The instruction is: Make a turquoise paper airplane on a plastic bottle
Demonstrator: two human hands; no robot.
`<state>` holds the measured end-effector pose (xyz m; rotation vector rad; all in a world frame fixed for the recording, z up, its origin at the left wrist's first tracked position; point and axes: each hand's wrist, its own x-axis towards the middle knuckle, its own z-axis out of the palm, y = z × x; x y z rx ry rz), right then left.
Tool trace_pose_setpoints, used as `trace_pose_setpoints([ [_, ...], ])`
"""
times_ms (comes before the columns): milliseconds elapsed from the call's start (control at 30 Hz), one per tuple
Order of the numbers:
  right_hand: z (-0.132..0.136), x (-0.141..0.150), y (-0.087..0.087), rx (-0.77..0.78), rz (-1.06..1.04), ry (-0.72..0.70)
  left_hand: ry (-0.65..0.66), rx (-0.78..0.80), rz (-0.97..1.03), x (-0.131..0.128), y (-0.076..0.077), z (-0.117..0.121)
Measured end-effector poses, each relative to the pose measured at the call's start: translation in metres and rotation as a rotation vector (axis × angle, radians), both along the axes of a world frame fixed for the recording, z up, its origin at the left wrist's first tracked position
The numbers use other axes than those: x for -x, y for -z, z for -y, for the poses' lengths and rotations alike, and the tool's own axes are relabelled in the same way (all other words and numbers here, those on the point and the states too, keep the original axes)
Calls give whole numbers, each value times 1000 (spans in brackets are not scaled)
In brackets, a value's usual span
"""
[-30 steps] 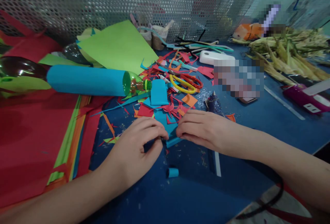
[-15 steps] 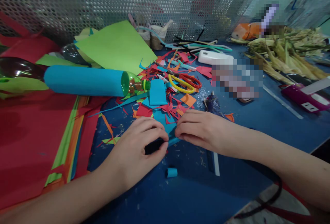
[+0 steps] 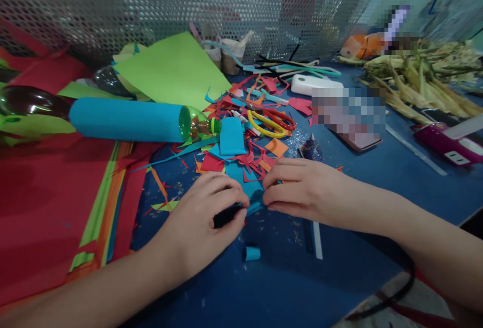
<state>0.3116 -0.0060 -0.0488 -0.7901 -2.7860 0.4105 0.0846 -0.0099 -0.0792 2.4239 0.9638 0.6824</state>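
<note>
Both hands pinch at a narrow piece of blue paper [image 3: 256, 206] low over the dark blue table. My left hand [image 3: 213, 210] has thumb and fingertips closed on its left end. At the other end, the fingers of my right hand [image 3: 296, 187] are pressed together; its thumb is mostly hidden. Just beyond the fingertips lies a flat blue paper piece [image 3: 241, 174] among scraps. A small rolled blue paper tube [image 3: 252, 253] rests nearer to me. Behind the right hand stands a glittery dark glue gun [image 3: 311, 148], partly covered by that hand.
A green bottle wrapped in blue paper [image 3: 128, 119] lies left of a folded blue paper [image 3: 232, 136]. Scissors [image 3: 269, 123] sit on colourful scraps. Red paper sheets [image 3: 49, 207] cover the left side. A phone [image 3: 364, 139] and dried corn husks [image 3: 418, 79] are at the right.
My right hand has shifted slightly right, so the gap between the fingertips is a little wider and more blue paper shows. My left hand stays almost in place.
</note>
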Motion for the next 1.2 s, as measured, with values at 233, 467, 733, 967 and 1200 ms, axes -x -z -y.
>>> trace_pose_setpoints([
  [233,0,4,5,-108,58,-35,0,-4,-4,-2,-2,1],
  [467,3,6,6,-216,76,-52,-1,-5,-29,-1,0,0],
  [733,1,12,19,-283,5,43,15,-24,-45,-1,1,-2],
  [967,5,14,17,-194,-32,70,12,-27,-4,1,3,0],
  [1200,8,13,12,21,23,145,29,-48,10,0,1,-1],
])
